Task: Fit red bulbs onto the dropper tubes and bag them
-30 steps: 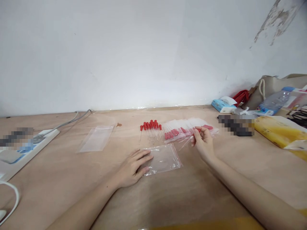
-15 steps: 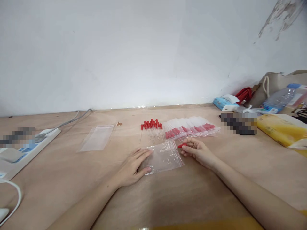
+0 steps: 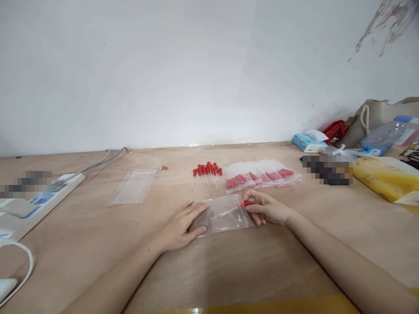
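Observation:
A clear zip-lock bag lies flat on the table in front of me. My left hand rests on its left end, fingers stretched and thumb apart. At the bag's open right end, my right hand pinches the red rubber bulb of a dropper. The dropper's thin clear tube reaches into the bag, pointing left. Just beyond is a pile of droppers with red bulbs. To its right, overlapping filled bags have red bulbs showing through. Farther left lies a stack of flat bags.
A white power strip with a grey cable sits at the left. On the right are a blurred dark object, a yellow packet, a blue tissue pack and a plastic bottle. A wall closes off the back.
My right hand has moved slightly left, and the dropper's tube now lies inside the bag with its bulb at the mouth. My left hand stays on the bag.

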Available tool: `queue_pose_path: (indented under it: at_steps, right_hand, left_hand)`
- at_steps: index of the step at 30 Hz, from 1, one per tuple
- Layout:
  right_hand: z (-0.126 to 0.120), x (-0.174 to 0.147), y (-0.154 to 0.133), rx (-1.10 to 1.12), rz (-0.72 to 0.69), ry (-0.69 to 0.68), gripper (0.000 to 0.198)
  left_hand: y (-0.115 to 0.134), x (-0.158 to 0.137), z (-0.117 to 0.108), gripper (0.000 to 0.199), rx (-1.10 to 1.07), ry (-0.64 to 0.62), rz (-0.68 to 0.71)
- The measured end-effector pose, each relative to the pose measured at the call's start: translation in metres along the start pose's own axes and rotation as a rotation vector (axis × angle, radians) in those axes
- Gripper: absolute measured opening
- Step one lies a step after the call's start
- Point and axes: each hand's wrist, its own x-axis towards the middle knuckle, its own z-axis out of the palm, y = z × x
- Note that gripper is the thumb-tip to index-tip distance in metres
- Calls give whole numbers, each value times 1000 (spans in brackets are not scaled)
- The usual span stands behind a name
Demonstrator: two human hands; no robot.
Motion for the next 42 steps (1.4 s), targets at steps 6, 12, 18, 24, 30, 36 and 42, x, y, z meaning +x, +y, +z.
queue_pose_path:
  at_steps: [6, 12, 18, 24, 30, 36, 42]
  right_hand:
    - [12, 0, 1, -78, -95, -18, 30]
    - [18, 5, 6, -110, -198, 46, 26]
    - [12, 3, 4, -389, -242, 101, 25]
    - [15, -1, -3, -690, -369, 35, 25]
    - [11, 2, -1, -620, -301, 173, 25]
    - [11, 32, -33, -799, -319, 508, 13]
    - [18, 107, -54, -934, -110, 711, 19]
  left_hand:
    - [0, 0, 1, 53, 11, 4, -3]
    - [0, 0, 2, 53, 4, 21, -5]
    - [-5, 0, 4, 44, -13, 26, 14]
    - [-4, 0, 3, 44, -13, 22, 2]
    - [-9, -1, 0, 37, -55, -10, 0]
    - [-12, -2, 0, 34, -107, 30, 1]
    - [-6, -2, -1, 16, -177, 78, -14]
